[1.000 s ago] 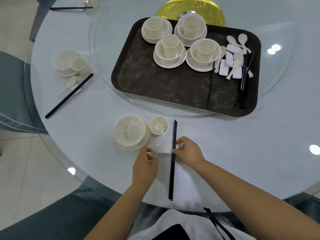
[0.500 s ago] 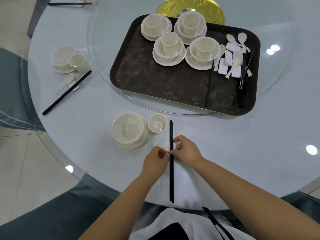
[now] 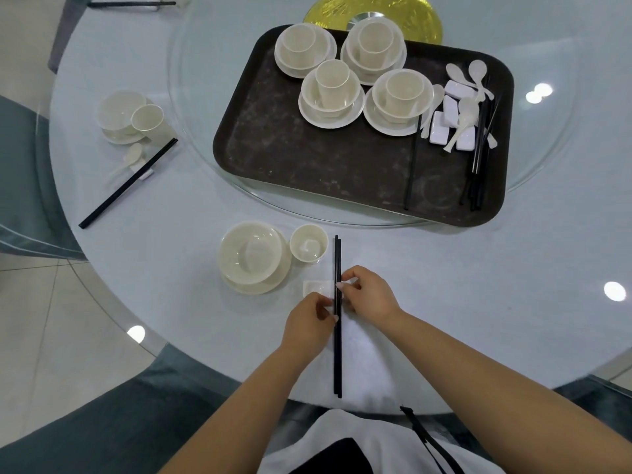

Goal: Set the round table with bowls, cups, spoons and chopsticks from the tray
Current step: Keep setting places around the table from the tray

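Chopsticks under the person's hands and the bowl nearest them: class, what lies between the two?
In the head view, a cup and a small white rest lie between the chopsticks and the bowl.

Both hands meet at a pair of black chopsticks (image 3: 338, 316): the left hand (image 3: 309, 326) touches them from the left, the right hand (image 3: 367, 295) pinches them from the right. A small white rest (image 3: 316, 289) lies just above the left hand, a bowl (image 3: 251, 256) and cup (image 3: 307, 242) beyond it.
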Motion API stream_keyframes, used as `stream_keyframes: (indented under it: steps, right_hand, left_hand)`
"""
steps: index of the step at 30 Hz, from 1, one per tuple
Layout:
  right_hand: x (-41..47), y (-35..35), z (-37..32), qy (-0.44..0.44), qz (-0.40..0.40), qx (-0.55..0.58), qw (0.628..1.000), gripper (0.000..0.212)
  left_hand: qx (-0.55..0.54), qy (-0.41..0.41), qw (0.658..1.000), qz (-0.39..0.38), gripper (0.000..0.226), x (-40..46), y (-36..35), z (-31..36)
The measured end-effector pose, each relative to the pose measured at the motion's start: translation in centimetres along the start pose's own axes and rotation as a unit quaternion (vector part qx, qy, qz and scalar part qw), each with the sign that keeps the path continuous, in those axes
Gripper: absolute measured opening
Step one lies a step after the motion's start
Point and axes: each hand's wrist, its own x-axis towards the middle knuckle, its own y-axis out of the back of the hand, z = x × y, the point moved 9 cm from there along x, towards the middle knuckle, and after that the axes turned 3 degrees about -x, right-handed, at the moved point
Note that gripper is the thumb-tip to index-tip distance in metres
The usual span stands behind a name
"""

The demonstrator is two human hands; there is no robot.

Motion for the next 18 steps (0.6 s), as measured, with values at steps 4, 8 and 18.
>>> stream_keyframes:
  steps: [4, 8, 18]
  right_hand:
    - [0.13, 0.1, 0.02, 0.001, 0.003, 0.004, 1.0, 0.011]
    - [0.3, 0.19, -0.14, 0.006, 0.008, -0.002, 1.0, 0.011]
    - [0.9, 0.43, -0.48, 0.006, 0.023, -0.002, 1.0, 0.009]
  left_hand:
    - [0.014, -0.008, 1.0, -0.003, 0.016, 0.08, -0.03, -0.05]
    - [0.031, -0.013, 0.999, -0.006, 0.015, 0.13, 0.03, -0.11]
    - [0.035, -0.024, 0.999, -0.013, 0.016, 0.06, -0.07, 0.22]
